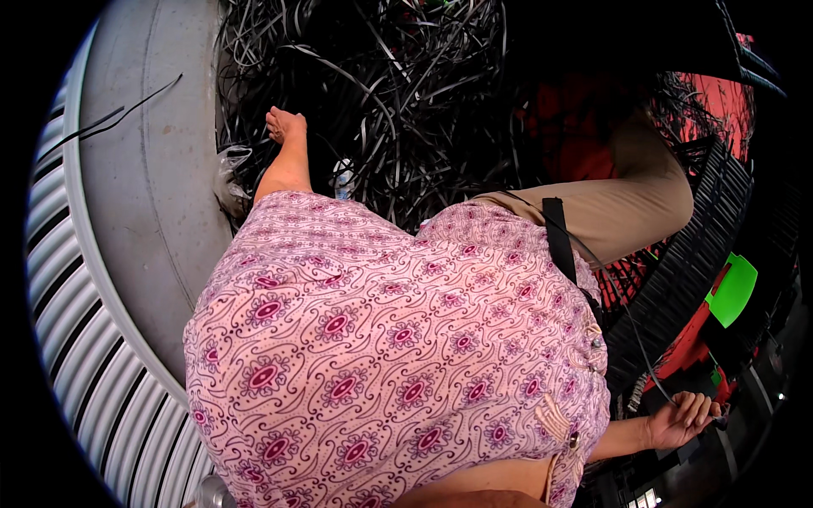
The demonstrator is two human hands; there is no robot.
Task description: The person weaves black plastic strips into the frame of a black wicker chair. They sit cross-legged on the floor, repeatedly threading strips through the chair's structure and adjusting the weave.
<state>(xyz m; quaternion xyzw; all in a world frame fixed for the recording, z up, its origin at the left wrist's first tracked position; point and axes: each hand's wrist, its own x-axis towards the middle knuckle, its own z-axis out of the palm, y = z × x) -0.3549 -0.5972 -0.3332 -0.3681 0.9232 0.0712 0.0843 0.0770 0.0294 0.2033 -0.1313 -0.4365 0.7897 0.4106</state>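
A pink patterned garment (381, 356) fills the middle of the view and hides most of what lies beneath it. Above it spreads a tangled heap of black strips (398, 85), glossy, thin and curled. At left runs a grey curved wall (144, 169). The left hand (284, 125) reaches into the heap's edge, fingers curled; what they hold cannot be told. The right hand (682, 419), lower right, has its fingers closed around a dark edge (720, 416).
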